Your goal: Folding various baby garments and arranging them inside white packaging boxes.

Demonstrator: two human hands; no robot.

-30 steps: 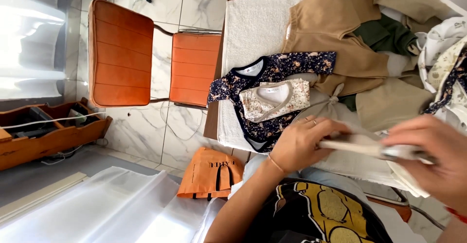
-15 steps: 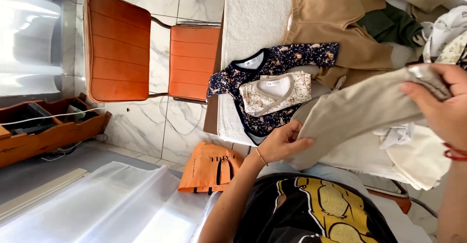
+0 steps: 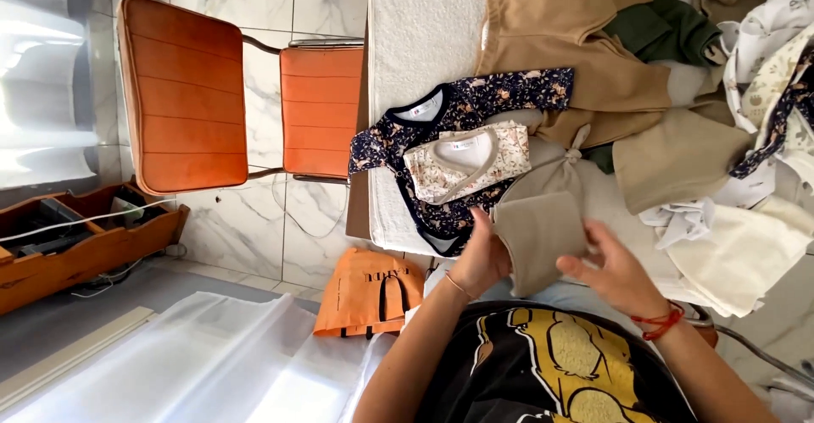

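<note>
A folded beige garment [image 3: 543, 228] lies at the near edge of the table, its knotted end pointing away from me. My left hand [image 3: 482, 260], with a thin bracelet at the wrist, grips its left edge. My right hand [image 3: 612, 272], with a red string bracelet, hovers at the garment's right edge, fingers spread and empty. Just beyond lie a dark floral baby bodysuit [image 3: 458, 122] and a small cream floral wrap top [image 3: 465, 162] on top of it, both flat on a white towel [image 3: 420, 33].
A heap of tan [image 3: 560, 41], green [image 3: 661, 29] and white clothes [image 3: 746, 245] covers the table's right side. An orange chair [image 3: 186, 92] stands to the left on marble floor. An orange bag [image 3: 366, 292], a wooden crate [image 3: 76, 241] and clear plastic sheeting [image 3: 195, 364] lie lower left.
The beige garment was stretched between both hands; now it is folded small on the table. My right hand has moved left toward my left hand and let go of it.
</note>
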